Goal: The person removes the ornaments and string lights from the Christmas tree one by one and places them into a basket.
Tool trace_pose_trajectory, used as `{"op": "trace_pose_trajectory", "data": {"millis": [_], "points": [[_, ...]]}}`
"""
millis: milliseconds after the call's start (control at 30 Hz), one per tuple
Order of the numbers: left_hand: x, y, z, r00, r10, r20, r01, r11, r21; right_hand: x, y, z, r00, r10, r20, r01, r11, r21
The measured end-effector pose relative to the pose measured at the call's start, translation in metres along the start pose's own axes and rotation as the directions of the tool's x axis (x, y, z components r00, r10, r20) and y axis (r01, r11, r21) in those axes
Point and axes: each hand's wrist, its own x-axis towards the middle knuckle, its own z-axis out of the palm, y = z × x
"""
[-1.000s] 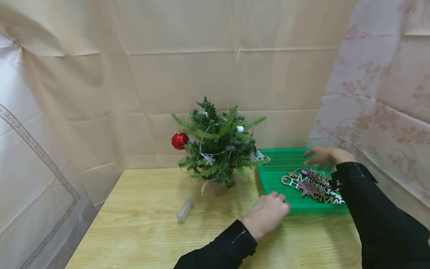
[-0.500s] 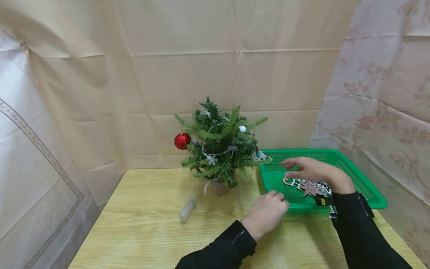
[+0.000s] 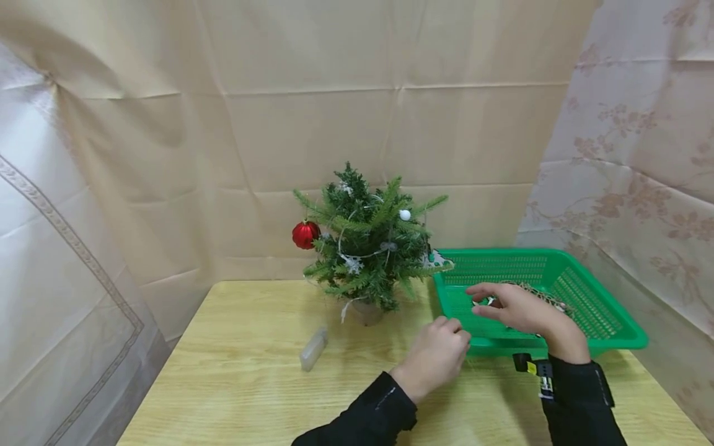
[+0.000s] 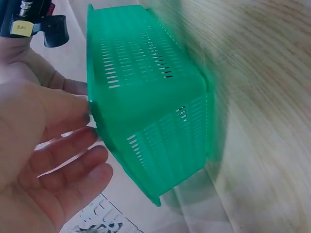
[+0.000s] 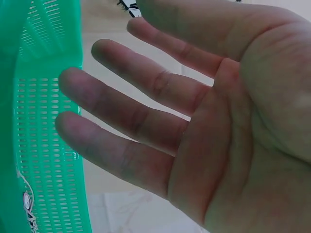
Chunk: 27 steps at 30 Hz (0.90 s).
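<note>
My left hand (image 3: 434, 359) is at the near left corner of the green plastic basket (image 3: 608, 303). In the left wrist view, its thumb and index finger pinch the basket's rim (image 4: 93, 63), the other fingers bent beside it. Over the basket hovers my right hand (image 3: 527, 313), fingers spread and relaxed, with an empty palm in the right wrist view. Beneath it lies a pile of flat Christmas ornaments (image 3: 549, 298), mostly hidden by the hand. Left of the basket stands a small Christmas tree (image 3: 374, 248) bearing a red ball ornament (image 3: 305, 235) and snowflakes.
A clear plastic piece (image 3: 314, 350) lies on the wooden table (image 3: 234, 371) in front of the tree. A white tree-shaped ornament (image 3: 437, 260) hangs at the tree's right side, near the basket's far left corner. Curtains (image 3: 312, 124) close in the back and sides.
My right hand has moved left and nearer from the basket's right part, and now covers most of the ornaments. The left hand stays at the basket corner. The view has shifted slightly.
</note>
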Motion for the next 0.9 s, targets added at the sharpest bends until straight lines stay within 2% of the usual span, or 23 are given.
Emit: {"op": "trace_pose_trajectory", "data": {"millis": [167, 300, 400, 500, 567, 667, 767, 900], "points": [[-0.003, 0.000, 0.003, 0.999, -0.036, -0.020, 0.035, 0.998, -0.054, -0.001, 0.003, 0.003, 1.000, 0.014, -0.009, -0.014, 1.000, 0.019], [-0.004, 0.000, 0.006, 0.999, -0.044, -0.027, 0.042, 0.996, -0.075, -0.006, 0.006, 0.006, 0.996, 0.031, 0.078, -0.034, 0.998, 0.045], [-0.003, -0.001, 0.007, 0.998, -0.060, -0.034, 0.056, 0.995, -0.087, -0.007, 0.006, 0.007, 0.991, 0.061, 0.116, -0.070, 0.995, 0.075], [-0.002, -0.003, 0.008, 0.994, -0.095, -0.047, 0.088, 0.985, -0.147, -0.005, 0.002, 0.001, 0.995, 0.065, 0.080, -0.069, 0.996, 0.052], [0.000, -0.003, 0.007, 0.989, -0.138, -0.056, 0.124, 0.970, -0.211, -0.001, -0.004, -0.007, 0.997, 0.058, 0.044, -0.059, 0.998, 0.031], [0.004, -0.004, 0.007, 0.973, -0.222, -0.060, 0.191, 0.926, -0.325, 0.008, -0.015, -0.023, 0.999, 0.027, -0.030, -0.028, 0.999, -0.041], [0.011, -0.004, 0.005, 0.949, -0.313, -0.032, 0.270, 0.863, -0.428, 0.023, -0.026, -0.040, 0.994, -0.011, -0.108, -0.001, 0.994, -0.110], [0.022, -0.006, 0.006, 0.901, -0.428, 0.068, 0.392, 0.739, -0.548, 0.051, -0.035, -0.059, 0.986, -0.050, -0.162, 0.032, 0.993, -0.111]]}}
